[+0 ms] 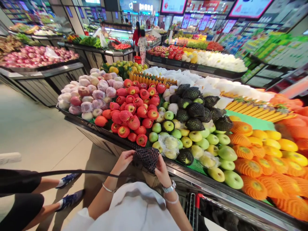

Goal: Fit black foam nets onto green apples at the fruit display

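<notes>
Head view: pinching a black net (146, 158) at its edges, left grip (124, 162) and right grip (162, 172) both clenched on it, just before the counter (192, 180) rim, near the green apples (192, 141). Apparently stretching the net open; contents, if any, hidden. Next move, by judgement: pulling evenly and gently with both, to avoid tearing.

I wore a white top (134, 208), a silver wristwatch (169, 187) above my right hand (162, 173), and a thin bracelet (107, 188) above my left hand (124, 161).
</notes>
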`<act>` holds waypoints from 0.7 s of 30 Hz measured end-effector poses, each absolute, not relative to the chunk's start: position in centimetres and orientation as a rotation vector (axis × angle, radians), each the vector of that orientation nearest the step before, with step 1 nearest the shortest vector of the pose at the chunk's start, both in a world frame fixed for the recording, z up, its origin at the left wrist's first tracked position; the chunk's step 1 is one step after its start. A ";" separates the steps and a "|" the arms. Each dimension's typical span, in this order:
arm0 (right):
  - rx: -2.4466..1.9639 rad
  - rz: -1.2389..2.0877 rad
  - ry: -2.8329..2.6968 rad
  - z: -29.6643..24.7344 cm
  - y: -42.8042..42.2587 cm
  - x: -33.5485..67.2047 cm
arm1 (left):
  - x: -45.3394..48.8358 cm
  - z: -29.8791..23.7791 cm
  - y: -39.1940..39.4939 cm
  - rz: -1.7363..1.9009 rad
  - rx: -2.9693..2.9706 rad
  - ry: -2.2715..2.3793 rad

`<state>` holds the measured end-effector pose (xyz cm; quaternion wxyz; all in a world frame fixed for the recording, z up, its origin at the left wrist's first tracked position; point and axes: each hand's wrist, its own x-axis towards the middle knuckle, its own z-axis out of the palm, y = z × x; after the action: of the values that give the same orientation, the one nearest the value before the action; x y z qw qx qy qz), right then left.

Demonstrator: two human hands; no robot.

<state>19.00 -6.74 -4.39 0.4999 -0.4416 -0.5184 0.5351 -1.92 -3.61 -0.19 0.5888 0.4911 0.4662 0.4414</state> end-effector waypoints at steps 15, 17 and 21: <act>-1.160 1.128 -1.417 -5.9 -5.4 21.5 | 0.6 0.4 -4.2 1.066 0.817 0.690; -1.164 1.149 -1.437 -5.6 -5.3 21.2 | 1.0 0.5 -4.2 1.080 0.786 0.663; -1.165 1.095 -1.615 -3.0 -5.2 20.1 | 2.1 1.2 -4.2 1.104 1.082 1.007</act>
<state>20.06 -5.19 -2.98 0.4211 -0.4650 -0.6446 0.4370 2.11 -4.24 1.19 0.6039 0.4673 0.4351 0.4771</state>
